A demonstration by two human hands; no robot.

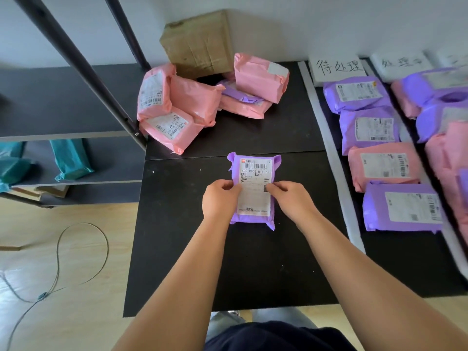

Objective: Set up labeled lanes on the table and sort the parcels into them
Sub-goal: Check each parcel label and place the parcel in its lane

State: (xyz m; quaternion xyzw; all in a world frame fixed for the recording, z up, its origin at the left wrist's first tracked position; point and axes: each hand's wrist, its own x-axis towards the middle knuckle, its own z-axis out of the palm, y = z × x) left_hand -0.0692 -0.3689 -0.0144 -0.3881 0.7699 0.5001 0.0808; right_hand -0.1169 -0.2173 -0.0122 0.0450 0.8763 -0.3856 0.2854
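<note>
Head view: a purple parcel (pixel 253 191) lies label-up on the table (pixel 253 269), between the unsorted pile (pixel 202 102) and the taped lanes (pixel 331 158). The left hand (pixel 219 198) and right hand (pixel 288 198) pinch its side edges with curled fingers, apparently steadying it so the label can be read before sorting.

The black table (pixel 228 262) is split into lanes by white strips (pixel 329 153) running front to back. Left of them, a heap of pink parcels (pixel 177 105) sits at the back by a cardboard box (pixel 200 44), and a single purple parcel (pixel 253 171) lies label up nearer the front. The first lane holds a handwritten card (pixel 339 68) and a row of four parcels (pixel 385 148): purple, purple, pink, purple. The next lane has a blurred card (pixel 401 63) and what seems a looser pile (pixel 443 110) of both colours
</note>
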